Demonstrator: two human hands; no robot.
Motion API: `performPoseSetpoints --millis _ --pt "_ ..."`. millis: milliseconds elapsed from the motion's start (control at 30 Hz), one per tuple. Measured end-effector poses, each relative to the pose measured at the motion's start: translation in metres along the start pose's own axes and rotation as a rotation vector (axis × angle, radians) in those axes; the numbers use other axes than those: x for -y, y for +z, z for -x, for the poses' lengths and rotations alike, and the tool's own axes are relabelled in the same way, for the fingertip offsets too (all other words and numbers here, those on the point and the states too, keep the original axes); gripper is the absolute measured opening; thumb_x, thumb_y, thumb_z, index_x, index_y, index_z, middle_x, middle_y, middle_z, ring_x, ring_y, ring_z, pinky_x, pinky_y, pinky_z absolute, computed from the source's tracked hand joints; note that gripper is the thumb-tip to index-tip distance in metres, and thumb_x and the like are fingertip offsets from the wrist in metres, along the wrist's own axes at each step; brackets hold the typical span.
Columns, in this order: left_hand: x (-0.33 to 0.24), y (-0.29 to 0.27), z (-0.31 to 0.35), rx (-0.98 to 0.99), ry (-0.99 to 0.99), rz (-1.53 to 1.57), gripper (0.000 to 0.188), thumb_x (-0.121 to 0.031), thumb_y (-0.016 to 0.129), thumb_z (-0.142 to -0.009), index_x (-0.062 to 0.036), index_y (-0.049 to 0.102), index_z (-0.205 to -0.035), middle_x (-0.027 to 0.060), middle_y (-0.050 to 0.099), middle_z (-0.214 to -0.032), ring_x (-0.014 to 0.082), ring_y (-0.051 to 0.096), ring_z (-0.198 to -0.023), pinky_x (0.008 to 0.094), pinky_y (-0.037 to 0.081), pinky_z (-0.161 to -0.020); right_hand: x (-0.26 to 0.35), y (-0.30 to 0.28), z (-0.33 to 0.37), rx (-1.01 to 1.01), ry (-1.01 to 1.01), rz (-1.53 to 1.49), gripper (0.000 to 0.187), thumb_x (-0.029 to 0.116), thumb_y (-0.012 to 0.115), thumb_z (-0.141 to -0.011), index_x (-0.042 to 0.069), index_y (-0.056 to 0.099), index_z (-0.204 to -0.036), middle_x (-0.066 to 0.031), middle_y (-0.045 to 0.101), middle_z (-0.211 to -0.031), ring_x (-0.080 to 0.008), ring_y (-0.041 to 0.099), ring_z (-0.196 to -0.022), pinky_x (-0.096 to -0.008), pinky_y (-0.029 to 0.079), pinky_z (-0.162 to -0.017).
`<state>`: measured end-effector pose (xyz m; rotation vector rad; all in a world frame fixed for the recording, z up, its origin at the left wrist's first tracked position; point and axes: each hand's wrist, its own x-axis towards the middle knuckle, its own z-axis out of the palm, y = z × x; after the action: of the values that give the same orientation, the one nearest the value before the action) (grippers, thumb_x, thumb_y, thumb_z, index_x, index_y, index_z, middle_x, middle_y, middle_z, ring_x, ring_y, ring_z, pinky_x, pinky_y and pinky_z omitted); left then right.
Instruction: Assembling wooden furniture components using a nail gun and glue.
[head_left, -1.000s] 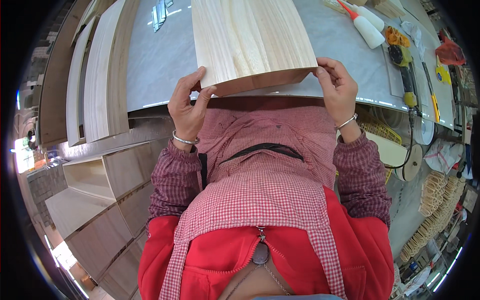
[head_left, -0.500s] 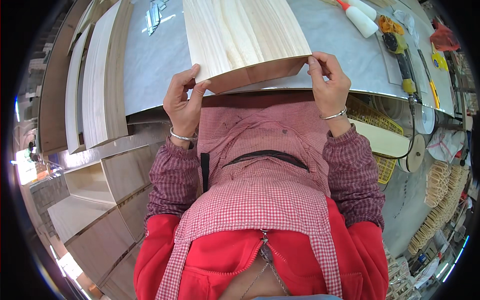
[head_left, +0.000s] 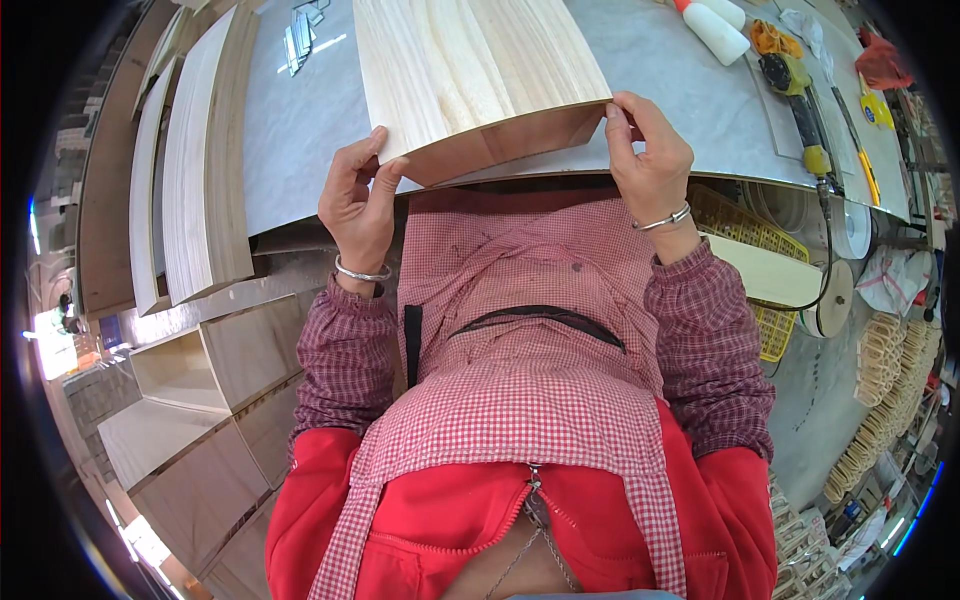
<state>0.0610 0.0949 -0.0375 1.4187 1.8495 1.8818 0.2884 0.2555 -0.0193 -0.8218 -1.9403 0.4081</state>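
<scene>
The pale wooden box (head_left: 480,60) sits over the near side of the grey bench (head_left: 300,135), its broad grained panel facing up and its near end turned toward the person; whether its underside lies flat on the bench or is slightly raised cannot be told. The left hand (head_left: 358,205) has its grip closed around the near left corner, fingers along the side edge and thumb at the near edge, while the right hand (head_left: 652,165) pinches the near right corner between thumb and forefinger. The wood looks thin and straight-grained, so the box should be light for its size, stiff across the panel and unlikely to sag. Its smooth, dry-looking face probably gives fair friction, though a fingertip pinch would let it pivot. Crisp corners and thin edges are likely its weakest points, apt to dent or chip if knocked. Opposite side walls would make the steadiest hold, with light, even pressure; corners seem better suited to small adjustments than to carrying. Thin metallic strips (head_left: 298,40) lie left of the box, and a white squeeze bottle (head_left: 720,38) lies to its right, both apart from it.
</scene>
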Motion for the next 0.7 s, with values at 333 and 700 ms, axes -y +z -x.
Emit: performPoseSetpoints --millis 333,700 --pt "-0.0013 0.0014 0.0012 -0.005 -0.007 0.002 0.03 -0.003 0.072 -0.081 -0.0011 0.064 -0.109 0.0073 0.066 -0.101 0.012 0.059 -0.079 0.0221 0.049 -0.073 0.0011 -0.0039 0.0001 0.011 0.019 -0.007 0.018 -0.002 0.063 -0.079 0.003 0.065 -0.096 -0.0032 0.067 -0.081 -0.0131 0.056 -0.058 -0.0224 0.047 -0.054" --pt "-0.0036 0.0022 0.0028 -0.013 -0.01 -0.002 0.031 -0.003 0.072 -0.082 -0.0012 0.063 -0.111 0.0065 0.066 -0.101 0.0113 0.057 -0.078 0.0216 0.048 -0.073 -0.0019 -0.0075 0.0053 0.063 0.245 -0.303 0.02 -0.001 0.062 -0.085 0.001 0.066 -0.104 -0.0046 0.069 -0.087 -0.0096 0.059 -0.063 -0.0191 0.048 -0.058"
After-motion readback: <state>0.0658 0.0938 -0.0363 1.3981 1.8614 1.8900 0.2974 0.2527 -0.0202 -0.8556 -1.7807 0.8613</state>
